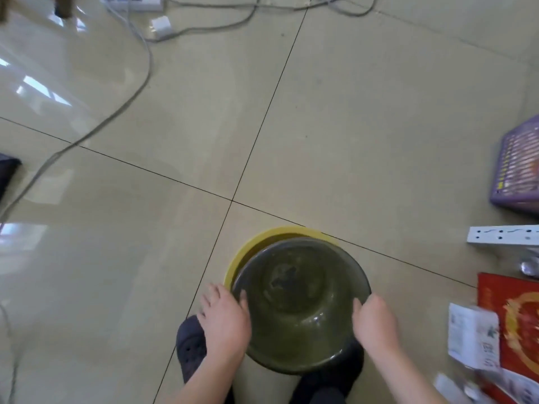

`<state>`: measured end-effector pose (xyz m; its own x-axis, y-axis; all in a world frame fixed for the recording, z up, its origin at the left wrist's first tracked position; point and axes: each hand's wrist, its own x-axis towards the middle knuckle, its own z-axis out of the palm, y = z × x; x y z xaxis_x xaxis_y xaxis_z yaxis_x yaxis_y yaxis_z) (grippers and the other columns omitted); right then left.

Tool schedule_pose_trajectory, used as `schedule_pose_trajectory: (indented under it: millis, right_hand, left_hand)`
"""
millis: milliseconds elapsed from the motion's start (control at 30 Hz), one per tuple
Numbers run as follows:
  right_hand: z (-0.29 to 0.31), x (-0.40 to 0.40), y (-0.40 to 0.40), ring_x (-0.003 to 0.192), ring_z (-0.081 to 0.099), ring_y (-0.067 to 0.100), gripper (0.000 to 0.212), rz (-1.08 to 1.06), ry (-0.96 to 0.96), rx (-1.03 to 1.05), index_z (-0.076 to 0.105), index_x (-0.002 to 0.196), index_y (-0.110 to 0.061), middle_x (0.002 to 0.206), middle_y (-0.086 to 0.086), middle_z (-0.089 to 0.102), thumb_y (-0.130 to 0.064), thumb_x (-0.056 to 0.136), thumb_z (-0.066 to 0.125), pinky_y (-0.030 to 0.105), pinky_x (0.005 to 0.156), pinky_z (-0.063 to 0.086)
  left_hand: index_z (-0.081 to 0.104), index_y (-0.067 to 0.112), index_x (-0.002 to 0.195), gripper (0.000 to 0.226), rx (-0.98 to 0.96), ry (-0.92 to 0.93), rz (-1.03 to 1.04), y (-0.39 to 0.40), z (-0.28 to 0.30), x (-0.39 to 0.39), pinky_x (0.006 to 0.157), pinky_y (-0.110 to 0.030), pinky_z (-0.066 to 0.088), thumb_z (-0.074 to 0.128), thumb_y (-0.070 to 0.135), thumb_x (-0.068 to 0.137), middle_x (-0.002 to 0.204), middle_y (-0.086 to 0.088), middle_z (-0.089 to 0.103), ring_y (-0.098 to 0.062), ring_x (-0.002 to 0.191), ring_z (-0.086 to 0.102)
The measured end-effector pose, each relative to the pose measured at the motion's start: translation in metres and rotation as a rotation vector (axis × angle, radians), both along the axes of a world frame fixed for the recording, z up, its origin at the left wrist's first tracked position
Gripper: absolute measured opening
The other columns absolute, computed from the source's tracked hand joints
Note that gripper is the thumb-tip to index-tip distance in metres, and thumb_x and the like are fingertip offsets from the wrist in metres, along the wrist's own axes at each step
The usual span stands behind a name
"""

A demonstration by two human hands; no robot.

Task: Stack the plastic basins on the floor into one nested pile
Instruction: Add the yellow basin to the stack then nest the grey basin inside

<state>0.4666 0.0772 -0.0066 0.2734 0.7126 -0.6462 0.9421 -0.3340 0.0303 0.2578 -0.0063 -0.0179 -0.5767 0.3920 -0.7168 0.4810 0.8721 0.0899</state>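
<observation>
A dark see-through basin (300, 304) is tilted toward me, low in the middle of the head view, over a yellow basin (248, 249) that stands on the floor. Only the yellow basin's far and left rim shows; the dark one hides the remainder. My left hand (224, 319) grips the dark basin's left rim, thumb inside and fingers outside. My right hand (374, 325) holds the right rim the same way. Whether the dark basin rests inside the yellow one or hangs just above it, I cannot tell.
Grey cables (128, 97) and a white power strip (131, 1) lie at the back left. A purple basket (516, 173), another white power strip (501, 234), a red sheet (513, 319) and papers (472, 336) crowd the right edge. My dark slippers (191, 345) stand below the basins.
</observation>
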Motion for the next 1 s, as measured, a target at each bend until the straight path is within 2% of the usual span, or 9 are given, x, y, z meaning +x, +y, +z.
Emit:
schedule_pose_trajectory:
  millis: [100,267,333,433,567,633,700,800,1000]
  right_hand:
    - [-0.035,0.006,-0.014,0.092,0.064,0.033,0.029,-0.029,-0.03,-0.066,0.062,0.1,0.003,0.101,0.019,0.066,-0.02,0.095,0.046,0.03,0.067,0.042]
    - [-0.083,-0.003,-0.016,0.113,0.055,0.034,0.045,-0.074,-0.094,-0.133,0.045,0.128,0.014,0.129,0.027,0.052,-0.013,0.093,0.045,0.033,0.085,0.049]
    - [-0.089,-0.002,-0.02,0.12,0.05,0.036,0.072,-0.146,-0.034,-0.102,0.024,0.14,0.014,0.138,0.028,0.041,-0.027,0.089,0.056,0.037,0.093,0.048]
    - [-0.082,0.013,-0.028,0.121,0.05,0.039,0.103,-0.379,0.131,-0.037,0.023,0.14,0.003,0.139,0.023,0.043,-0.047,0.068,0.077,0.043,0.093,0.048]
    - [-0.082,0.037,-0.036,0.131,0.042,0.037,0.13,-0.712,0.212,-0.15,0.016,0.147,-0.003,0.147,0.02,0.037,-0.051,0.049,0.087,0.047,0.102,0.04]
    - [-0.093,0.039,-0.04,0.123,0.05,0.036,0.119,-0.872,0.336,-0.229,0.031,0.142,-0.005,0.137,0.017,0.049,-0.046,0.047,0.089,0.047,0.096,0.044]
    - [-0.108,0.037,-0.045,0.098,0.063,0.032,0.085,-0.971,0.441,-0.232,0.053,0.124,-0.003,0.107,0.014,0.066,-0.032,0.052,0.09,0.041,0.084,0.051]
    - [-0.123,0.034,-0.049,0.068,0.061,0.024,0.043,-1.014,0.419,-0.112,0.061,0.099,-0.004,0.075,0.007,0.063,-0.015,0.063,0.082,0.032,0.069,0.05]
    - [-0.066,0.04,-0.029,0.063,0.059,0.022,0.028,-1.022,0.434,-0.079,0.053,0.072,-0.013,0.07,0.005,0.061,-0.016,0.065,0.08,0.029,0.062,0.048]
  left_hand:
    - [0.01,0.007,0.146,0.066,-0.072,0.012,-0.031,-0.017,-0.031,0.013,0.114,-0.052,0.011,0.029,0.043,0.095,0.157,-0.015,0.003,-0.036,0.142,0.005]
    - [-0.005,0.004,0.146,0.072,0.015,0.025,0.044,-0.029,-0.065,0.02,0.115,-0.05,0.007,0.035,0.036,0.096,0.156,-0.018,-0.002,-0.035,0.143,0.0]
    - [-0.008,0.004,0.145,0.084,0.037,0.021,0.048,-0.03,-0.069,0.022,0.114,-0.049,0.009,0.043,0.043,0.092,0.156,-0.018,-0.002,-0.035,0.143,0.001]
    - [-0.006,0.007,0.146,0.11,0.036,0.012,0.079,-0.034,-0.067,0.013,0.113,-0.053,0.016,0.064,0.055,0.075,0.156,-0.016,0.004,-0.035,0.142,0.007]
    - [0.002,0.022,0.147,0.124,0.078,-0.174,0.374,-0.025,-0.074,-0.021,0.103,-0.054,0.038,0.085,0.043,0.057,0.152,-0.013,0.025,-0.036,0.134,0.032]
    - [0.016,0.022,0.146,0.115,0.049,-0.282,0.44,-0.011,-0.082,-0.032,0.097,-0.05,0.043,0.087,0.037,0.056,0.142,-0.011,0.042,-0.034,0.124,0.046]
    - [0.041,0.013,0.132,0.087,0.03,-0.322,0.435,0.0,-0.092,-0.033,0.083,-0.044,0.051,0.086,0.03,0.059,0.105,-0.005,0.062,-0.028,0.094,0.061]
    - [0.054,0.013,0.101,0.043,0.058,-0.244,0.425,0.008,-0.098,-0.028,0.067,-0.038,0.049,0.08,0.021,0.068,0.069,0.003,0.052,-0.015,0.06,0.051]
    - [0.056,0.009,0.102,0.039,0.085,-0.22,0.35,0.034,-0.042,-0.024,0.069,-0.038,0.048,0.077,0.02,0.072,0.079,-0.005,0.058,-0.026,0.074,0.057]
